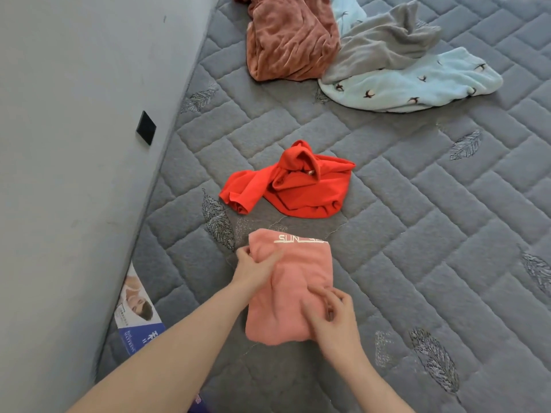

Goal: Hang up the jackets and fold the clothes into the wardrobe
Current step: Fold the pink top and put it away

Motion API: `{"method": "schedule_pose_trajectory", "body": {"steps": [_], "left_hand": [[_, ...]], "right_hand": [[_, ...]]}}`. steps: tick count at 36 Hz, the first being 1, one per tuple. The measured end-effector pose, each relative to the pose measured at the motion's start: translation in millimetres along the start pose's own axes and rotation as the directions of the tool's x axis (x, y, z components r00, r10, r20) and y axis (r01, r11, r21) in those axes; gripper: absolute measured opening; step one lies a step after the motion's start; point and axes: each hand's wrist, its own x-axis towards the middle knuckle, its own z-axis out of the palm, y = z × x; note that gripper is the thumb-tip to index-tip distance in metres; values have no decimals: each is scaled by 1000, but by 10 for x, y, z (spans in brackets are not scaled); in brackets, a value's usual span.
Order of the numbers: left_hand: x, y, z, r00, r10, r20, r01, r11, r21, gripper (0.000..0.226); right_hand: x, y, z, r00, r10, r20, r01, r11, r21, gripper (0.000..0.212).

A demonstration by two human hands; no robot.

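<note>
Low in the frame, a folded pink top [290,289] lies on the bed [417,204]. Left hand [253,268] grips its upper left corner; right hand [334,315] pinches its lower right edge in curled fingers [325,296].

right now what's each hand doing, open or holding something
Left hand: grips the far left corner of the folded pink cloth with white lettering.
Right hand: fingers curled, pinching the same cloth's near right part.

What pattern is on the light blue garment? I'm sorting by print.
Small dark birds on the light blue garment, head view.

Grey quilted mattress [417,222] carries folded pink garment [298,293], crumpled red garment [298,192], rust, grey, pale-blue fleece heap [372,46].
</note>
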Motion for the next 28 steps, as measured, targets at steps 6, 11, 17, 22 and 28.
{"method": "schedule_pose_trajectory", "body": {"steps": [6,11,17,22,28], "left_hand": [[28,-246,12,980,-139,144,159,977,-138,118],[-133,-311,146,957,-141,253,222,918,-329,54],[-601,-161,266,974,-85,212,200,764,-614,51],[-1333,86,249,919,0,394,264,743,-615,44],[-2285,375,15,791,73,608,277,842,-462,40]], "right_hand": [[80,94,8,885,464,-20,-441,853,279,133],[-123,57,-9,776,577,256,-615,602,509,78],[-412,-155,-330,886,420,198,-425,561,711,85],[-825,-601,-699,931,356,75,-279,567,775,78],[-1406,-954,-1260,914,374,-154,-129,629,766,48]]}}
